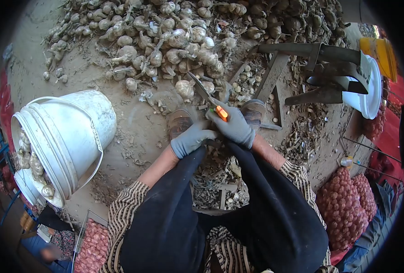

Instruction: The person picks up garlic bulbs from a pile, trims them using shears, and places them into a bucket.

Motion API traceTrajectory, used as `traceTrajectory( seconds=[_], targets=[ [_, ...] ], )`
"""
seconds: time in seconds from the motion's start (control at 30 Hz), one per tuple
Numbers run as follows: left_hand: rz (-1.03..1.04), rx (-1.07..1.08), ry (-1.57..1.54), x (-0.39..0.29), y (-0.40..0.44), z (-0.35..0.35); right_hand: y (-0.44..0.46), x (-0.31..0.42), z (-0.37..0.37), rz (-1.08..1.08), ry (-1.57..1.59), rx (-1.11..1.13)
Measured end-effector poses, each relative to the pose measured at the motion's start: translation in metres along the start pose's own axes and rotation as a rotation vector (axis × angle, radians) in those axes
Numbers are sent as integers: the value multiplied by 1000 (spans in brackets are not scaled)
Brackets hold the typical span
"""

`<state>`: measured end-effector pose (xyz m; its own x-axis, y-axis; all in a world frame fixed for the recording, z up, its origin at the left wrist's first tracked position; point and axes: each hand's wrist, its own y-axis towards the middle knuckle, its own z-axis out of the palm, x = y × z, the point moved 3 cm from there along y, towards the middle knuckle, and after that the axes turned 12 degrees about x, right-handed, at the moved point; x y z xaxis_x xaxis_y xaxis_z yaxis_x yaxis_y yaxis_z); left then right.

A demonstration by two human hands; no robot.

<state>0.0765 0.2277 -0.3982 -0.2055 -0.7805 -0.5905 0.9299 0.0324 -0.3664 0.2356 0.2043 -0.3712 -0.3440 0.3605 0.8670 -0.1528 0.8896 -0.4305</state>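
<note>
My right hand [235, 127], in a grey glove, is closed around shears [220, 112] with orange on the handle. Their dark blades point up and left toward the garlic pile [170, 41]. Just left of it, my left hand [192, 142], also gloved in grey, has its fingers curled in between my knees. Whatever those fingers hold is hidden and blurred. A loose garlic bulb [184, 89] lies by the blade tips, at the near edge of the pile.
A white bucket [86, 118] with garlic in it lies tipped at left. A metal frame [275, 73] stands at right, before another white bucket [370, 86]. Filled red net sacks [343, 209] sit at lower right. Another person [61, 241] is at lower left. Dry scraps litter the floor.
</note>
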Motion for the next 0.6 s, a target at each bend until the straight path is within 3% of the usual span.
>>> traceTrajectory(
  seconds=[0.2, 0.27, 0.3, 0.37, 0.4, 0.5, 0.6],
  targets=[
    [-128, 34, -275, 27, 9, 3, 16, -18, 11, 61, 90, 15],
    [115, -76, 6, 24, 15, 4, 17, -23, 15, 148, 409, 128],
    [117, -80, 4, 20, 12, 6, 16, -25, 15, 232, 501, 213],
    [-107, -90, -44, 19, 0, 5, 17, -21, 15, 281, 578, 281],
    [-111, -91, -44, 20, -5, -1, 17, -18, 16, 332, 656, 344],
    [-325, -24, -78, 31, -14, -10, 20, -11, 5, 321, 534, 498],
    [-279, -96, 5, 22, -20, -1, 14, -15, 12, 304, 614, 532]
  ],
)
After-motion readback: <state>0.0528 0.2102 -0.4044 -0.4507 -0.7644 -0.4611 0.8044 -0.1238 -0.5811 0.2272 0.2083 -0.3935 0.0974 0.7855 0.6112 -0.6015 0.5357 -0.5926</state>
